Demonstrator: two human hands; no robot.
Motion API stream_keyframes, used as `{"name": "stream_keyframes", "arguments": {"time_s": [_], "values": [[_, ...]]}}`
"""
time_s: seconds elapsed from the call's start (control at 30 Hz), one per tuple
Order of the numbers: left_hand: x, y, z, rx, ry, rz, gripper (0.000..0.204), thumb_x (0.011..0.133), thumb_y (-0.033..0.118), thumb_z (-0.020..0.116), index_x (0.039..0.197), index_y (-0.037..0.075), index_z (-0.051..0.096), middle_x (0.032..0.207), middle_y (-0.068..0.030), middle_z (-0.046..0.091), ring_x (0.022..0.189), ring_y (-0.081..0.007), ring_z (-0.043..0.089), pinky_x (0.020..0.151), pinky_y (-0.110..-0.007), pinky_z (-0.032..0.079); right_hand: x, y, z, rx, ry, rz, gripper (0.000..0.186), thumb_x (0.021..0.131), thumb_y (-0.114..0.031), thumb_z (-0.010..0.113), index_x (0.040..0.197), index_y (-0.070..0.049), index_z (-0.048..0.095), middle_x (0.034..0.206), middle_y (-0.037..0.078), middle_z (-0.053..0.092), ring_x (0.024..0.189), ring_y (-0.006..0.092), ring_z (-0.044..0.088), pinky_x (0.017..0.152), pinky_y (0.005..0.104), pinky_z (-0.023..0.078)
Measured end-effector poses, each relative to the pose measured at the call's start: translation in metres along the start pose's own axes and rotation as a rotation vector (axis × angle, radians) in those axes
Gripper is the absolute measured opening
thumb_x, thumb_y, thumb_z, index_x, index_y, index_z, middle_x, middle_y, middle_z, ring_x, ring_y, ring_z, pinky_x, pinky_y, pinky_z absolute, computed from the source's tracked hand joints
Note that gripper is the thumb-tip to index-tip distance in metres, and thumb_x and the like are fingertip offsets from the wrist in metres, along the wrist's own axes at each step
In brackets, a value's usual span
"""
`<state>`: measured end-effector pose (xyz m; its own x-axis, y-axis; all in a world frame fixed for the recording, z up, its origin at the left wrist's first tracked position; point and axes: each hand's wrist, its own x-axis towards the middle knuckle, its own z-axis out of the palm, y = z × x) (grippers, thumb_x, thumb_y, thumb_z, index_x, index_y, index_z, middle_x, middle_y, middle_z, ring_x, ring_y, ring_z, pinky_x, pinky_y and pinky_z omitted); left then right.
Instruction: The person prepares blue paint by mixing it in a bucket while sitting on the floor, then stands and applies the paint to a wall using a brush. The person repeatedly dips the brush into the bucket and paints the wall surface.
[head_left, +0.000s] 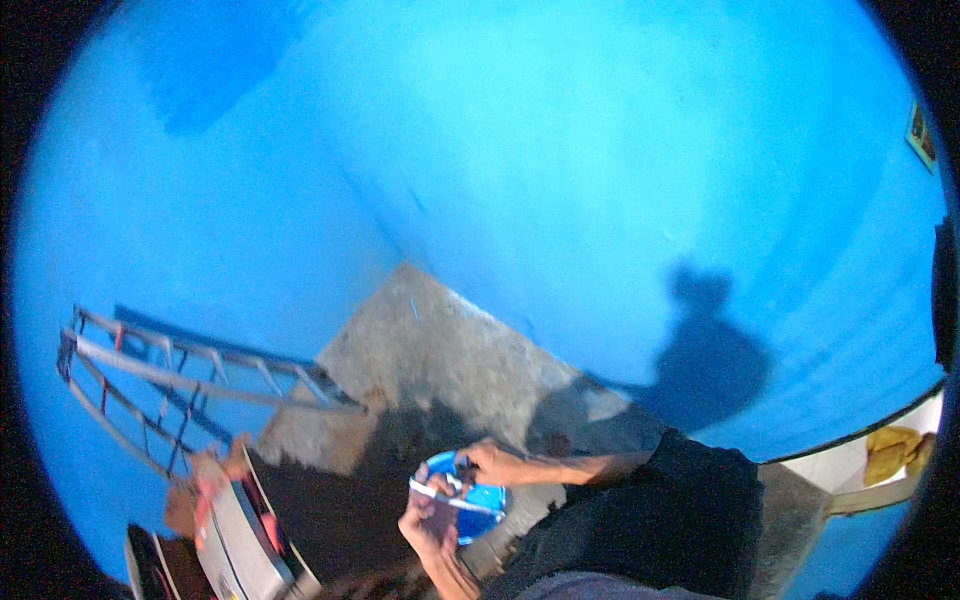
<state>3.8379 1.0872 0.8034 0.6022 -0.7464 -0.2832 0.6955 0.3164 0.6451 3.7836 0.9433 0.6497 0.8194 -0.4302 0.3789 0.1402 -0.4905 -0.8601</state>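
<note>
Low at the centre, a round blue container [482,510] with blue contents is between my two hands, a narrow white strip across its top. My left hand [427,515] has its fingers curled at the container's left side, gripping it. My right hand [478,458] is closed at the upper rim, fingers bent down over the inside; what it holds is blurred and too small to make out.
Blue walls meet at a grey floor [380,330]. An aluminium ladder [180,370] leans at the left. Pale boxy objects [240,540] stand lower left. At the right are a white ledge [845,478] with yellow cloth [890,450] and a small frame [920,135] on the wall.
</note>
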Motion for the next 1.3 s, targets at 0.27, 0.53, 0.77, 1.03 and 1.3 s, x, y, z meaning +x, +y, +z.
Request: {"name": "stream_keyframes", "arguments": {"time_s": [0.27, 0.53, 0.77, 1.03, 1.3], "values": [[0.128, 0.066, 0.041, -0.054, 0.098, 0.085, 0.050, 0.064, 0.015, 0.050, 0.110, -0.004, 0.053, 0.079, -0.0041, 0.045, 0.066, -0.0177, 0.043, 0.075, -0.038, 0.045, 0.169, 0.001, -0.063, -0.076, -0.117, -0.084, 0.022, 0.086, -0.025, 0.061, 0.098, -0.006, 0.062, 0.069, 0.017, 0.060, 0.066, 0.0310, 0.061, 0.066, 0.0428, 0.046], [0.215, 0.102, 0.080, -0.057, 0.133, 0.095, 0.038, 0.068, 0.017, 0.055, 0.101, -0.002, 0.059, 0.077, -0.0046, 0.048, 0.060, -0.0143, 0.038, 0.066, -0.033, 0.041, 0.270, -0.005, -0.115, -0.182, -0.254, 0.230, 0.025, 0.088, -0.028, 0.062, 0.093, -0.004, 0.067, 0.071, 0.015, 0.065, 0.060, 0.0200, 0.061, 0.058, 0.0365, 0.048], [0.237, 0.096, 0.052, -0.197, -0.168, 0.103, 0.064, 0.071, -0.007, 0.049, 0.133, -0.002, 0.037, 0.107, -0.0138, 0.056, 0.095, -0.0263, 0.059, 0.099, -0.046, 0.046, 0.288, -0.004, -0.114, -0.262, -0.171, -0.023, 0.017, 0.086, -0.017, 0.063, 0.092, -0.002, 0.067, 0.069, 0.014, 0.064, 0.061, 0.0199, 0.059, 0.055, 0.0363, 0.046], [0.310, 0.122, 0.059, -0.260, -0.296, -0.011, 0.089, 0.067, -0.002, 0.045, 0.149, 0.022, 0.020, 0.139, -0.0231, 0.045, 0.127, -0.0347, 0.048, 0.098, -0.042, 0.042, 0.375, 0.034, -0.127, -0.178, -0.340, 0.095, 0.022, 0.077, -0.013, 0.067, 0.098, -0.006, 0.066, 0.086, 0.018, 0.069, 0.076, 0.0347, 0.068, 0.066, 0.0401, 0.052], [0.432, 0.223, 0.035, -0.011, -0.159, 0.060, 0.059, 0.070, -0.004, 0.047, 0.129, -0.004, 0.040, 0.115, -0.0193, 0.060, 0.107, -0.0291, 0.061, 0.100, -0.039, 0.047, 0.540, 0.069, -0.070, -0.226, -0.483, 0.062, 0.024, 0.080, -0.019, 0.064, 0.100, -0.006, 0.067, 0.085, 0.021, 0.067, 0.079, 0.0388, 0.066, 0.069, 0.0436, 0.051]]}}
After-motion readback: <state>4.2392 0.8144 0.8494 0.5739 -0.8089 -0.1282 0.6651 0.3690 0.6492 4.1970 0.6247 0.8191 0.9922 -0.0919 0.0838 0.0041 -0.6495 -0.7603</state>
